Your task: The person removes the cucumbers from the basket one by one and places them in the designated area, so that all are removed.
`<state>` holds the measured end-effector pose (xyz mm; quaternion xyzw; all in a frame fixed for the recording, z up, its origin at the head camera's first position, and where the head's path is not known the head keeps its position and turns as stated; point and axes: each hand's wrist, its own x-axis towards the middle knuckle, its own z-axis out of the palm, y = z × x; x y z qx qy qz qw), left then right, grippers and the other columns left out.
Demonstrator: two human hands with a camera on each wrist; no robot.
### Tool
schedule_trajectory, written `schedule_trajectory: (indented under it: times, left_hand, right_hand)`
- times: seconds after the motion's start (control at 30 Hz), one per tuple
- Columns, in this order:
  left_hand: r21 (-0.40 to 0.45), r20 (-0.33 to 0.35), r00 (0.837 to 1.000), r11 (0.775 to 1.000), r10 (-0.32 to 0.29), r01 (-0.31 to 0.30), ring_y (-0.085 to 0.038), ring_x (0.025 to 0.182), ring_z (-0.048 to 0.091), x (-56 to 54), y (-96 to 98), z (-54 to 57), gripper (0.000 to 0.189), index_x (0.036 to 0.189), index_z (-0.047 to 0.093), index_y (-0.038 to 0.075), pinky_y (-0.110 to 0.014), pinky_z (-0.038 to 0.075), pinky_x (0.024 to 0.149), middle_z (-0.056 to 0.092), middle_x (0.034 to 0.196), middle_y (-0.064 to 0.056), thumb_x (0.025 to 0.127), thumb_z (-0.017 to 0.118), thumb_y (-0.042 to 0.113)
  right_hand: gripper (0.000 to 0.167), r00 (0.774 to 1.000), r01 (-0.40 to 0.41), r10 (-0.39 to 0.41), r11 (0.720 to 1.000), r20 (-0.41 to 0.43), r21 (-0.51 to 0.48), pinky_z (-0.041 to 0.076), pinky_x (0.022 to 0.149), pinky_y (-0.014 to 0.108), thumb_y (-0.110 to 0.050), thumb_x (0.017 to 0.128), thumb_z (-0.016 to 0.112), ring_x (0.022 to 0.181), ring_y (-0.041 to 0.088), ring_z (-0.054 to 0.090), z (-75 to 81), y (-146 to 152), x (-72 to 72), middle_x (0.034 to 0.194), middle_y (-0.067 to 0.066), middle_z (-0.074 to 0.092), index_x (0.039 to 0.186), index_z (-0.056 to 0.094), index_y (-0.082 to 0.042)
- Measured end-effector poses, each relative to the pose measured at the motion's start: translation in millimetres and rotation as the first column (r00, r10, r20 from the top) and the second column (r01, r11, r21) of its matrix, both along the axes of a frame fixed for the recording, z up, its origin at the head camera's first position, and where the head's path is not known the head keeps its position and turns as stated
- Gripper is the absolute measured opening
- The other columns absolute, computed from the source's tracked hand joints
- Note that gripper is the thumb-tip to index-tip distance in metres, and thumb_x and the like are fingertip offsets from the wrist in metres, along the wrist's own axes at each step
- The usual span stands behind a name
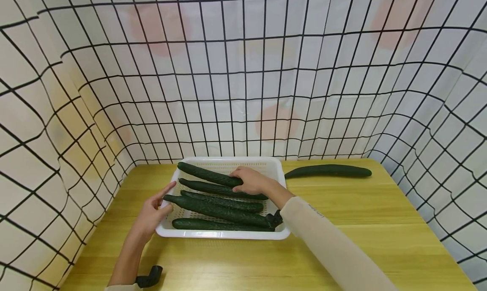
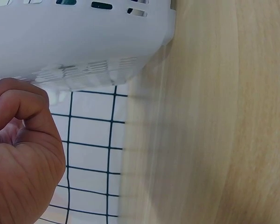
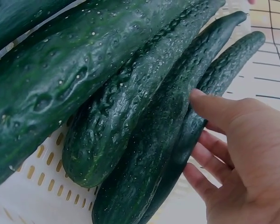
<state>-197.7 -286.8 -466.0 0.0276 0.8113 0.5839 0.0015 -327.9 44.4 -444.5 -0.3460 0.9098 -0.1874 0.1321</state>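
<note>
A white plastic basket [image 1: 224, 235] holds several dark green cucumbers lying side by side. My left hand [image 1: 152, 212] grips the basket's left rim, thumb over the edge and index finger along it. In the left wrist view, that hand's curled fingers [image 2: 23, 105] are against the basket's outer wall [image 2: 84, 42]. With my right hand [image 1: 253, 181] I hold the right end of the rearmost cucumber [image 1: 207, 174]. In the right wrist view, the right hand [image 3: 245, 154] has its thumb on the near side of this cucumber [image 3: 233, 58] and its fingers behind; the neighbouring cucumber [image 3: 177, 102] lies close to the thumb.
One more cucumber [image 1: 331, 171] lies on the wooden table [image 1: 365, 215], right of the basket near the back edge. Black wire mesh [image 1: 243, 75] with pale sheeting behind it stands around the back and sides of the table.
</note>
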Motion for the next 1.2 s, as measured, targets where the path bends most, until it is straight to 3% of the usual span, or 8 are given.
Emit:
schedule_trajectory:
  times: [0.17,0.37,0.6,0.83,1.07,1.2]
  left_hand:
    - [-0.016,0.001,1.000,1.000,0.008,-0.008,-0.007,0.057,0.035,0.3,0.2,-0.3,0.075,0.159,0.043,0.022,-0.023,0.038,0.051,0.042,0.077,-0.001,0.090,0.059,-0.003]
    - [0.002,0.005,1.000,1.000,0.000,0.000,-0.007,0.054,0.037,0.1,0.2,-0.5,0.075,0.159,0.042,0.021,-0.023,0.039,0.051,0.043,0.074,0.001,0.091,0.058,-0.004]
    - [0.005,0.002,1.000,1.000,-0.004,0.004,-0.007,0.054,0.042,-0.5,0.3,0.4,0.075,0.160,0.041,0.019,-0.024,0.042,0.050,0.047,0.074,0.001,0.090,0.059,-0.003]
    - [0.019,0.015,1.000,1.000,0.002,-0.003,-0.008,0.053,0.044,-0.6,2.0,0.6,0.074,0.159,0.042,0.019,-0.025,0.043,0.051,0.044,0.072,0.001,0.090,0.059,-0.003]
    - [0.048,0.026,1.000,0.999,-0.007,0.006,-0.011,0.054,0.053,-0.7,1.6,-0.1,0.074,0.160,0.041,0.019,-0.027,0.049,0.051,0.054,0.075,-0.003,0.091,0.057,-0.004]
    - [0.062,0.024,1.000,0.998,-0.011,0.010,-0.011,0.056,0.055,-1.0,0.6,-0.7,0.073,0.160,0.040,0.017,-0.027,0.050,0.052,0.058,0.077,-0.006,0.092,0.056,-0.004]
  right_hand:
    - [0.061,1.000,0.005,-0.005,1.000,-0.008,0.003,0.039,0.117,0.046,-0.031,0.097,0.071,0.142,0.031,0.047,-0.7,0.2,-0.2,0.153,0.013,0.050,0.151,0.052,-0.009]
    - [0.060,1.000,0.008,-0.008,1.000,0.000,0.022,0.041,0.116,0.045,-0.031,0.099,0.068,0.140,0.031,0.050,-0.8,-2.2,-1.2,0.150,0.013,0.055,0.151,0.050,-0.006]
    - [0.055,0.998,-0.004,0.002,0.999,0.066,0.039,0.046,0.109,0.044,-0.026,0.101,0.066,0.129,0.029,0.055,-3.2,-1.4,-0.6,0.141,0.014,0.054,0.150,0.052,-0.007]
    - [0.051,0.991,0.044,-0.042,0.999,0.125,-0.013,0.045,0.111,0.047,-0.029,0.104,0.060,0.138,0.030,0.053,-7.0,1.8,0.5,0.149,0.015,0.055,0.150,0.049,-0.011]
    - [0.047,0.999,0.044,-0.041,0.993,0.032,-0.106,0.048,0.107,0.046,-0.030,0.102,0.064,0.128,0.031,0.059,-8.5,1.4,-3.3,0.138,0.016,0.062,0.142,0.058,-0.005]
    - [0.043,0.997,0.067,-0.062,0.986,0.041,-0.155,0.048,0.107,0.048,-0.029,0.101,0.066,0.127,0.032,0.060,-6.4,1.9,-4.0,0.136,0.016,0.063,0.138,0.060,-0.009]
